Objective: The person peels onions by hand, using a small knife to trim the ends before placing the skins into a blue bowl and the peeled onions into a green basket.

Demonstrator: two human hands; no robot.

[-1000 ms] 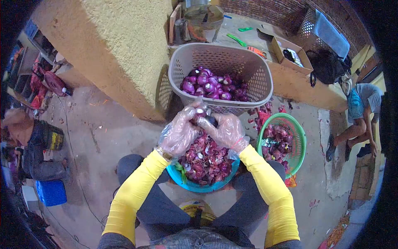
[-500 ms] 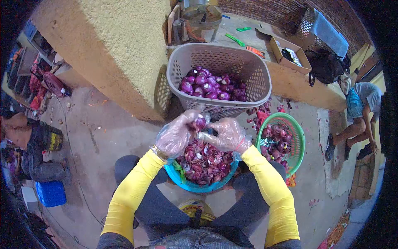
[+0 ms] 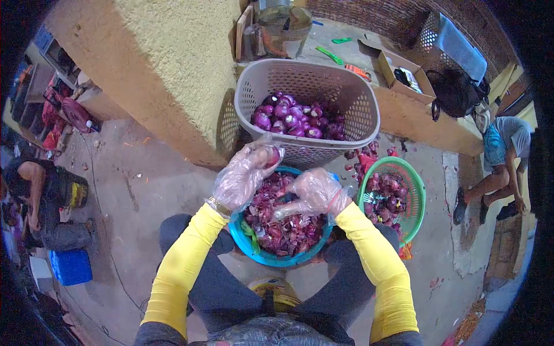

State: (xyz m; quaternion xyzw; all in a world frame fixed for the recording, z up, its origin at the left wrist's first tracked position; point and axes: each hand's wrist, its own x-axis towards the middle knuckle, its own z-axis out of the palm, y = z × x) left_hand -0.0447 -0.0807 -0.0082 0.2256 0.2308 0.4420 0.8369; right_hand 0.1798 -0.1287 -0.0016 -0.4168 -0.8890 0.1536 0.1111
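Observation:
My left hand, in a clear plastic glove, is closed around a red onion just below the front rim of the grey-brown basket. Peeled purple onions lie inside that basket. Over the blue basin, my gloved right hand is closed on what looks like a small knife; only a dark part of it shows, and its blade is hard to make out. Onion skins fill the basin between my knees. To the right, the green basket contains unpeeled onions.
Loose skins and a red net bag lie beside the green basket. A yellow pillar rises at left. On the ledge are an open cardboard box and a black bag. One person sits at right, another at left.
My left hand has lifted the onion up toward the large basket. My right hand has drawn slightly right and down, over the skins. The person at left has shifted an arm.

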